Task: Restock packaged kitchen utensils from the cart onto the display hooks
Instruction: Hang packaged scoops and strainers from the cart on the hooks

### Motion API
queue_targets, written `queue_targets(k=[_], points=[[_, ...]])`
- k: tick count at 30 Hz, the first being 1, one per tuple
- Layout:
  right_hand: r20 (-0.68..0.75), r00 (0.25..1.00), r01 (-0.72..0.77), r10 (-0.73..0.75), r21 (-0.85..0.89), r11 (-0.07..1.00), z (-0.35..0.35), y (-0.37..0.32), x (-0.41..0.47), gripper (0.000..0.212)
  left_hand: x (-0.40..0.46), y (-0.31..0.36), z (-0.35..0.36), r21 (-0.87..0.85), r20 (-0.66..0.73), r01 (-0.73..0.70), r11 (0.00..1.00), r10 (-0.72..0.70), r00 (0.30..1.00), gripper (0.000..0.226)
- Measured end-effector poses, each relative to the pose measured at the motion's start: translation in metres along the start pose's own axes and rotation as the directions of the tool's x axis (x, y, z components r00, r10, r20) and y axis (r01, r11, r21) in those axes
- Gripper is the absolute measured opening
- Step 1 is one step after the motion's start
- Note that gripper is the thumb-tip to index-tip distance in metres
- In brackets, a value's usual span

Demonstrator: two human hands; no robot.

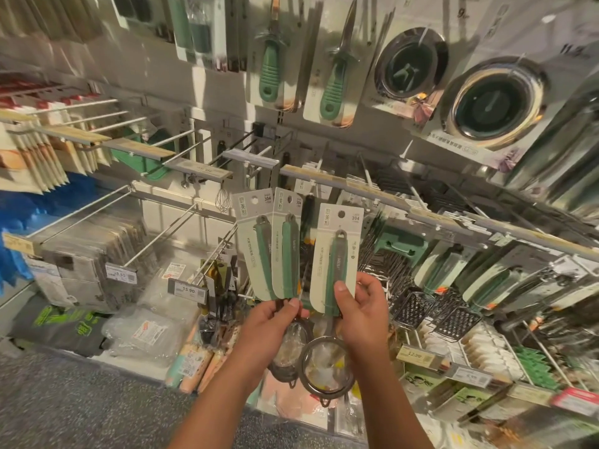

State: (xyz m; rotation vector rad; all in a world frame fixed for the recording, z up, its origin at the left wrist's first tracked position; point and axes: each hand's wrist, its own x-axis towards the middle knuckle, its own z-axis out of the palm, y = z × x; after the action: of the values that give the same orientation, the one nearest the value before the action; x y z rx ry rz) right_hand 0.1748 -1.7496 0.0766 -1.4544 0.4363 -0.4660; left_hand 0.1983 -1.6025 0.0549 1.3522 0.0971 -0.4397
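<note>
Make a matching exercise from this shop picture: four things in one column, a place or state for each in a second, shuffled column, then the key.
1. right hand
2. left hand
3. whisk
4. graters

A. hangs under the left price rail
B. holds two carded strainers
C. holds one carded strainer
D. hang to the right of the hands

Pairs: 1-C, 2-B, 3-A, 4-D

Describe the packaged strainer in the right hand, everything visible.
The packaged strainer is a round mesh sieve with a dark metal rim and a green and grey handle, fixed to a pale card with a hang hole and "304" printed at the top. It stands upright, sieve downward. The right hand grips its lower handle, thumb in front.
</note>
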Motion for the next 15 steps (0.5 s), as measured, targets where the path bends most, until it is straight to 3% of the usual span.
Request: queue_targets(k=[6, 15], points=[[-0.141, 0.99, 0.033, -0.027, 0.041, 0.999, -0.01, -0.001, 0.002, 0.018, 0.001, -0.004, 0.001, -0.002, -0.013, 0.003, 1.0, -0.003, 1.0, 0.023], [-0.154, 0.988, 0.024, -0.021, 0.016, 1.0, -0.007, -0.011, 0.017, 0.014, -0.002, -0.001, 0.001, -0.009, -0.032, 0.021, 1.0, -0.021, 0.999, 0.02]])
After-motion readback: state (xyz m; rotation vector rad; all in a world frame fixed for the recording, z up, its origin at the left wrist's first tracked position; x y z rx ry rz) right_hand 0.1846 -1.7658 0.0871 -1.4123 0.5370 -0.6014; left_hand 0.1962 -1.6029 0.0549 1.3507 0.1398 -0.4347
